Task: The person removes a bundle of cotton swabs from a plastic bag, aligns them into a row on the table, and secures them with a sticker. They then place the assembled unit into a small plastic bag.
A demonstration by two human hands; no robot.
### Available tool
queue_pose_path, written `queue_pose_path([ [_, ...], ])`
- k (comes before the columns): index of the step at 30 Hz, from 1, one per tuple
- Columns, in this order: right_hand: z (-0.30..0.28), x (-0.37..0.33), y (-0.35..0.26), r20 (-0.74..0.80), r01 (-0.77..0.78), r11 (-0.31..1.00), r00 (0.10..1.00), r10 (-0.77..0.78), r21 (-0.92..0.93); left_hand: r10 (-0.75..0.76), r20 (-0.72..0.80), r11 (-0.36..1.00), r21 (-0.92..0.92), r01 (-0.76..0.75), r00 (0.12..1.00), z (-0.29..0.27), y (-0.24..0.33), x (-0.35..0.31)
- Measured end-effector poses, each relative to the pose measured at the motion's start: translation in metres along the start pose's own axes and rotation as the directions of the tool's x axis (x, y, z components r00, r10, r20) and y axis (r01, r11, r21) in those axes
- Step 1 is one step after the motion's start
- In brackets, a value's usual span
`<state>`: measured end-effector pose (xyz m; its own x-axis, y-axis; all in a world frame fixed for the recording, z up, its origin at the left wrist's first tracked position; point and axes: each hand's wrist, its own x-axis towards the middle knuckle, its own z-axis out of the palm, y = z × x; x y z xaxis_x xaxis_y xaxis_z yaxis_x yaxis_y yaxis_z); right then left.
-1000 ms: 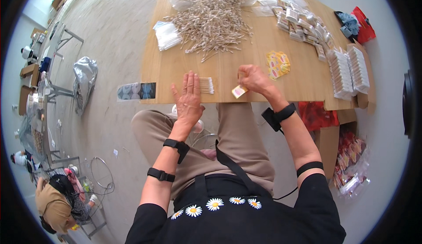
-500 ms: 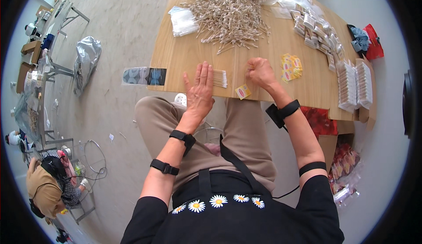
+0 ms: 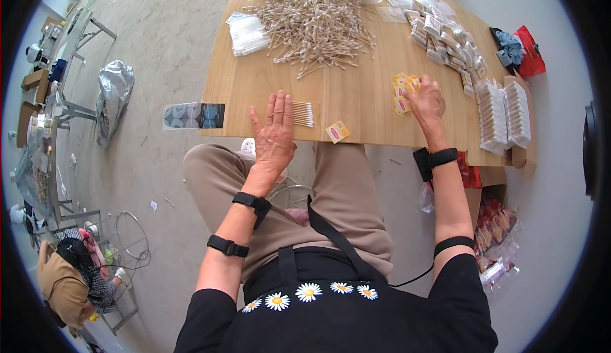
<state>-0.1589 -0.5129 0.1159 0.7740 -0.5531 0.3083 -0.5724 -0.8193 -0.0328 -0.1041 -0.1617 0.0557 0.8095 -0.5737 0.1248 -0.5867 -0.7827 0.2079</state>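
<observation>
Flat on the tabletop lies my left hand [image 3: 275, 129], open, its fingers stretched and its thumb apart. It covers one end of a neat row of cotton swabs [image 3: 303, 114], whose other ends stick out to its right. My right hand [image 3: 428, 103] is at a small spread of yellow cards [image 3: 401, 92]. Its thumb and fingers are bent in at the right side of the cards; whether one is pinched is hidden. A single yellow-and-white card [image 3: 337, 132] lies between the hands near the table's front edge.
A big heap of loose cotton swabs [image 3: 318, 28] covers the far middle of the wooden table [image 3: 366, 111]. Clear plastic bags [image 3: 249, 33] lie left of it. Packed swab bundles [image 3: 445, 41] and upright packs [image 3: 493, 117] line the right side. A patterned strip [image 3: 194, 116] overhangs the left edge.
My right hand has moved right, from beside the single card to the spread of yellow cards. My left hand stays on the swabs. The whole view has shifted slightly.
</observation>
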Motion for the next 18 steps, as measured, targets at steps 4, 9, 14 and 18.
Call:
queue_pose_path([
  [4, 0.023, -0.001, 0.017, -0.063, -0.072, 0.997, 0.995, 0.071, -0.024, 0.006, -0.005, 1.0, 0.011, -0.006, 1.0, 0.001, 0.001, 0.001],
  [9, 0.021, 0.003, 0.019, 0.12, -0.292, 0.865, 0.956, 0.267, 0.408, -0.002, 0.026, 1.0, 0.013, 0.002, 1.0, -0.002, 0.001, 0.0],
  [14, 0.015, -0.007, 0.019, 0.056, -0.06, 0.925, 0.998, 0.042, 0.375, -0.005, 0.033, 1.0, 0.021, 0.004, 0.999, -0.001, 0.001, 0.001],
  [18, -0.017, -0.058, -0.05, 0.244, 0.174, 0.74, 0.874, -0.42, 0.65, -0.005, 0.017, 1.0, 0.005, 0.004, 1.0, -0.003, -0.002, -0.002],
])
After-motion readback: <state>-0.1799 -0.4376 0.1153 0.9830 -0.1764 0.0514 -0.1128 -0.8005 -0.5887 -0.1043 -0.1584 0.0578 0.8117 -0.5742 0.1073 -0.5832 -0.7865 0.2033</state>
